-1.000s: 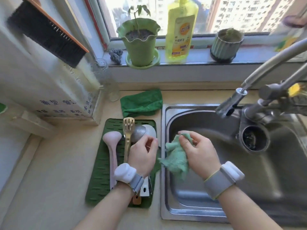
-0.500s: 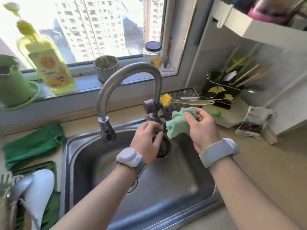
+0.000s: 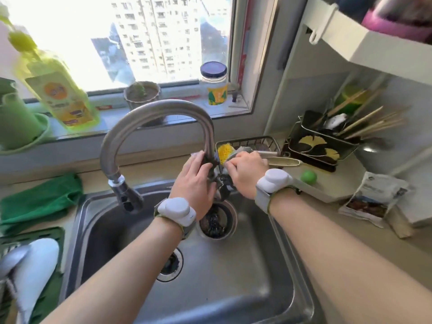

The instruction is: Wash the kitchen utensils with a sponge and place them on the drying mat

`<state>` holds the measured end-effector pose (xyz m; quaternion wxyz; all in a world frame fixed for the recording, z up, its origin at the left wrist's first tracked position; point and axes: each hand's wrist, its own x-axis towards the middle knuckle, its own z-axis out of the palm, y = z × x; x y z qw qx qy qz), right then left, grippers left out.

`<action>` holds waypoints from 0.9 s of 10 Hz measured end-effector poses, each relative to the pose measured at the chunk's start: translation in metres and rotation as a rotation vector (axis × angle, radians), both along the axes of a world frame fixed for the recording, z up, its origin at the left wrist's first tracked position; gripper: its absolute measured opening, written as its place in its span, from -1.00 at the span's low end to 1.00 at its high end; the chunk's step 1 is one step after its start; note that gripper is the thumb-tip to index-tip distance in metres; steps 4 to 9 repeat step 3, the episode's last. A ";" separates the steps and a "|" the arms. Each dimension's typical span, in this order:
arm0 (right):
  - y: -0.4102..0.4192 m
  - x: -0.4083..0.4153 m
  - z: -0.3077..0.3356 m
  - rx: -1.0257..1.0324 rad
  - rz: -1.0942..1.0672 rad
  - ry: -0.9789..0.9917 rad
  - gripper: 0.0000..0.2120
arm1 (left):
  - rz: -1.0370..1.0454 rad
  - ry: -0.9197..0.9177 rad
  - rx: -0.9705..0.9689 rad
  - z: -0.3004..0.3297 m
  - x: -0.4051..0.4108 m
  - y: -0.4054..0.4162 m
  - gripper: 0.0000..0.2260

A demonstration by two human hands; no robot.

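A: So, what's changed in the last sec?

B: View swung off the drying mat [image 3: 50, 235] to the tap [image 3: 149, 118]. Left hand [image 3: 195, 183], which was setting a utensil down on the mat, is now up at the tap's base, 12 o'clock of the sink [image 3: 233, 288], fingers lying relaxed against the fitting; no grip on anything that I can see.

A: Right hand?

B: Right hand [image 3: 243, 174] has gone further back, to the wire rack [image 3: 247, 141] at approx 1 o'clock. Fingers curled, but the green cloth it held a moment ago is hidden now. Can't tell if it's kept or dropped there.

A: And the utensils?

B: White spoon [image 3: 37, 260] etc. lie on the mat, 9 o'clock, well apart from both hands. No water running.

A: Meaning?

B: Prob. washing's done: cloth going back by the yellow brush [image 3: 223, 153], tap being shut off or checked.
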<state>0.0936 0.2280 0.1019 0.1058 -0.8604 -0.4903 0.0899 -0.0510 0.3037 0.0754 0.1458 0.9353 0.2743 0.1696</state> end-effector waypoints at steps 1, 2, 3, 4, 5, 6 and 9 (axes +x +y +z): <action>0.003 0.001 0.002 -0.069 0.039 0.041 -0.68 | -0.004 -0.006 -0.043 0.001 -0.001 -0.001 -0.62; -0.007 -0.001 0.001 0.073 0.017 0.063 -0.74 | -0.002 -0.035 -0.059 -0.003 -0.008 -0.004 -0.65; -0.027 -0.009 0.012 0.380 -0.121 0.107 -0.80 | 0.038 -0.062 -0.107 -0.003 -0.020 -0.015 -0.70; -0.027 -0.009 0.012 0.380 -0.121 0.107 -0.80 | 0.038 -0.062 -0.107 -0.003 -0.020 -0.015 -0.70; -0.027 -0.009 0.012 0.380 -0.121 0.107 -0.80 | 0.038 -0.062 -0.107 -0.003 -0.020 -0.015 -0.70; -0.027 -0.009 0.012 0.380 -0.121 0.107 -0.80 | 0.038 -0.062 -0.107 -0.003 -0.020 -0.015 -0.70; -0.027 -0.009 0.012 0.380 -0.121 0.107 -0.80 | 0.038 -0.062 -0.107 -0.003 -0.020 -0.015 -0.70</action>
